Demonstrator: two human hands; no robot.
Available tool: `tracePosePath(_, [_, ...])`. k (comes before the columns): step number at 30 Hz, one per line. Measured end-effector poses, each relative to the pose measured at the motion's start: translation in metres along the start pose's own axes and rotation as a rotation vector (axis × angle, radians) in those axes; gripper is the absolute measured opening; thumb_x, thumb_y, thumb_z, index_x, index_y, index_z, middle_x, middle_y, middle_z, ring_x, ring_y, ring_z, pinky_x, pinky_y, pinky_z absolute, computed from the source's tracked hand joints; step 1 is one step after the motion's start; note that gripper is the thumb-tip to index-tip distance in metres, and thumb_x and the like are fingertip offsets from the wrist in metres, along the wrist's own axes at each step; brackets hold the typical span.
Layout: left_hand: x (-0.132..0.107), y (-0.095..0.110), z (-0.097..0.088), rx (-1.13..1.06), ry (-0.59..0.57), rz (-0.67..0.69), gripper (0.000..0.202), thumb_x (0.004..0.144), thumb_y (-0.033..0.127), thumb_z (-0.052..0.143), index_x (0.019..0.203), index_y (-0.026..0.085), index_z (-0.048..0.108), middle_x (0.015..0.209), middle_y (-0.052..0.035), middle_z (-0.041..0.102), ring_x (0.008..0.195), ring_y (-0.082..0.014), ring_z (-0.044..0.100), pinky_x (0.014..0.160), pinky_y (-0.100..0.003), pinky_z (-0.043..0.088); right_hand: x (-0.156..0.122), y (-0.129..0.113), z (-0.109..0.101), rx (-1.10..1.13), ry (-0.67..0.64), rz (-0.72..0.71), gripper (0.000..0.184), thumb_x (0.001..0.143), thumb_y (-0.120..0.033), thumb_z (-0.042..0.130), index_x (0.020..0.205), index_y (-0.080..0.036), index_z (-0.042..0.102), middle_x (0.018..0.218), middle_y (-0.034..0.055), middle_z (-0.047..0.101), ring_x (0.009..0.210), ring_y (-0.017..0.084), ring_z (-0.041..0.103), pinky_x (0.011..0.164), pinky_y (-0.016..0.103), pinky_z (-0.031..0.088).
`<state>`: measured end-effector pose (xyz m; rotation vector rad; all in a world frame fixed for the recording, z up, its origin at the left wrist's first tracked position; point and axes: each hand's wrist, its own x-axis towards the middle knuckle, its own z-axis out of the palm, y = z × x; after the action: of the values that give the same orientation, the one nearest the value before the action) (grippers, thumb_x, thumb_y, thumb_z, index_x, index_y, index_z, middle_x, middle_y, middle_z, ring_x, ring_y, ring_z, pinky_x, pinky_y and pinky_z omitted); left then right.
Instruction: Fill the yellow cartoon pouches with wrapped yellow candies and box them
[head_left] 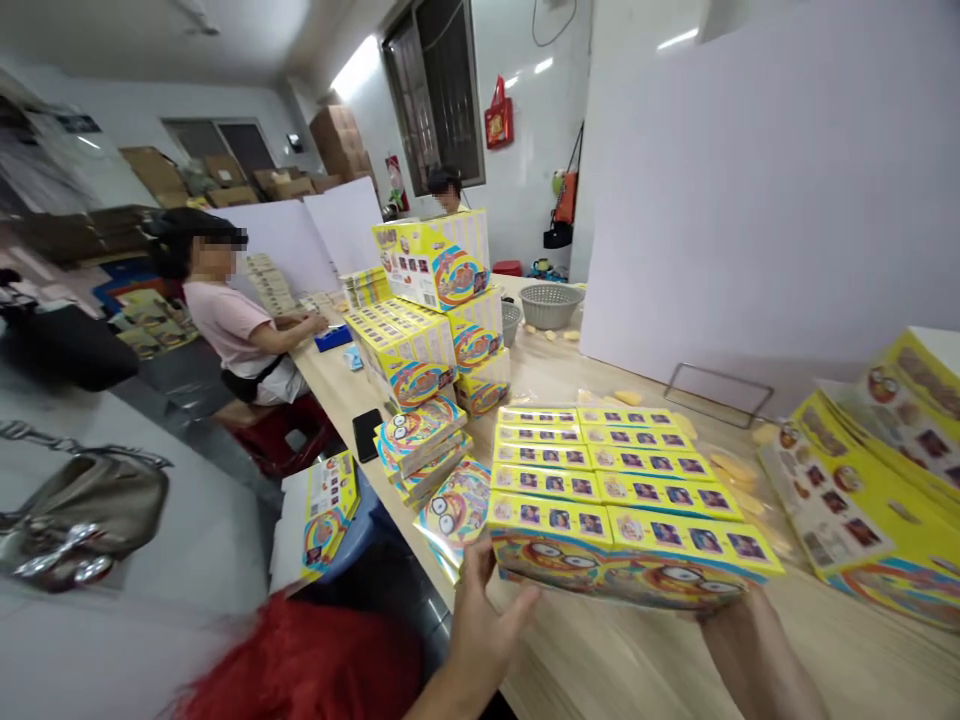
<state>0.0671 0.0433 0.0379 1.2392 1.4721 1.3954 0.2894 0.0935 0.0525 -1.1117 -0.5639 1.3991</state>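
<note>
My left hand has its fingers spread around the left end of a long block of flat yellow boxes printed with cartoon eyes and small photos. My right hand sits under that block's right end, its fingers hidden beneath the boxes. The block is tilted slightly and overhangs the front of the light wooden table. Behind it, more yellow boxes lie packed in two columns on clear plastic. Both hands are nearest this front block.
A tall stack of larger yellow boxes and loose flat boxes stand to the left, beside a black phone. A seated co-worker works at the table's far side. More yellow boxes lie right; a grey basket stands behind.
</note>
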Motion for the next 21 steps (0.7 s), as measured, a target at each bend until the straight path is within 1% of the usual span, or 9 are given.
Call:
tracePosePath(4, [0.001, 0.007, -0.029, 0.010, 0.213, 0.067, 0.044, 0.069, 0.031, 0.068, 0.103, 0.023, 0.040, 0.104, -0.0067, 0.060, 0.100, -0.0227, 0.058, 0.090, -0.040, 0.045, 0.005, -0.001, 0.047, 0.049, -0.113, -0.094, 0.040, 0.071, -0.050, 0.056, 0.107, -0.032, 0.062, 0.111, -0.0002, 0.066, 0.117, 0.026, 0.050, 0.094, 0.042, 0.043])
tracePosePath(8, [0.008, 0.020, -0.055, 0.026, 0.487, 0.143, 0.049, 0.066, 0.038, 0.068, 0.104, 0.024, 0.040, 0.103, -0.0063, 0.057, 0.098, -0.0225, 0.057, 0.089, -0.040, 0.045, 0.003, 0.007, 0.091, 0.128, -0.255, -0.101, 0.043, 0.070, -0.058, 0.056, 0.103, -0.031, 0.063, 0.116, 0.0003, 0.064, 0.118, 0.026, 0.049, 0.098, 0.044, 0.038])
tracePosePath(9, [0.009, 0.021, -0.059, 0.031, 0.533, 0.161, 0.051, 0.065, 0.039, 0.069, 0.105, 0.024, 0.040, 0.104, -0.0064, 0.056, 0.099, -0.0227, 0.056, 0.091, -0.041, 0.043, 0.002, 0.007, 0.099, 0.134, -0.291, -0.102, 0.044, 0.070, -0.059, 0.056, 0.103, -0.030, 0.064, 0.116, 0.0009, 0.064, 0.118, 0.026, 0.049, 0.098, 0.044, 0.038])
tracePosePath(11, [0.005, 0.019, -0.062, 0.040, 0.561, 0.175, 0.056, 0.063, 0.038, 0.070, 0.107, 0.024, 0.038, 0.105, -0.0066, 0.054, 0.102, -0.0232, 0.054, 0.094, -0.042, 0.041, 0.002, 0.007, 0.109, 0.126, -0.329, -0.117, 0.046, 0.069, -0.059, 0.056, 0.103, -0.029, 0.064, 0.114, 0.0018, 0.065, 0.118, 0.026, 0.049, 0.098, 0.044, 0.037])
tracePosePath(13, [-0.005, 0.009, -0.061, 0.042, 0.531, 0.153, 0.057, 0.064, 0.037, 0.070, 0.108, 0.025, 0.037, 0.107, -0.0067, 0.054, 0.104, -0.0237, 0.054, 0.095, -0.042, 0.040, 0.006, 0.006, 0.110, 0.101, -0.312, -0.126, 0.046, 0.069, -0.058, 0.057, 0.102, -0.028, 0.064, 0.111, 0.0016, 0.066, 0.119, 0.026, 0.048, 0.098, 0.043, 0.037])
tracePosePath(15, [-0.014, -0.003, -0.055, 0.048, 0.446, 0.114, 0.057, 0.066, 0.034, 0.069, 0.112, 0.025, 0.036, 0.111, -0.0074, 0.053, 0.106, -0.0242, 0.053, 0.094, -0.041, 0.041, 0.012, 0.007, 0.101, 0.077, -0.252, -0.110, 0.042, 0.069, -0.055, 0.057, 0.100, -0.028, 0.064, 0.108, 0.0005, 0.068, 0.119, 0.026, 0.048, 0.098, 0.042, 0.038])
tracePosePath(17, [-0.014, -0.011, -0.047, 0.057, 0.339, 0.103, 0.059, 0.068, 0.031, 0.068, 0.116, 0.025, 0.035, 0.118, -0.0090, 0.050, 0.112, -0.0250, 0.051, 0.096, -0.041, 0.040, 0.017, 0.008, 0.088, 0.073, -0.188, -0.096, 0.037, 0.069, -0.049, 0.057, 0.098, -0.028, 0.065, 0.105, -0.0004, 0.069, 0.117, 0.025, 0.049, 0.096, 0.042, 0.039])
tracePosePath(19, [0.002, -0.009, -0.038, 0.055, 0.205, 0.128, 0.059, 0.072, 0.031, 0.065, 0.121, 0.024, 0.032, 0.123, -0.0102, 0.048, 0.116, -0.0247, 0.047, 0.099, -0.041, 0.038, 0.021, 0.010, 0.077, 0.087, -0.120, -0.115, 0.035, 0.071, -0.045, 0.054, 0.100, -0.028, 0.064, 0.105, -0.0009, 0.069, 0.116, 0.024, 0.050, 0.095, 0.041, 0.040])
tracePosePath(21, [0.031, 0.001, -0.030, 0.049, 0.069, 0.164, 0.053, 0.077, 0.034, 0.059, 0.122, 0.023, 0.032, 0.124, -0.0098, 0.048, 0.117, -0.0229, 0.047, 0.100, -0.040, 0.036, 0.021, 0.012, 0.071, 0.103, -0.050, -0.159, 0.036, 0.076, -0.044, 0.049, 0.106, -0.029, 0.061, 0.107, -0.0012, 0.068, 0.115, 0.023, 0.051, 0.094, 0.040, 0.042])
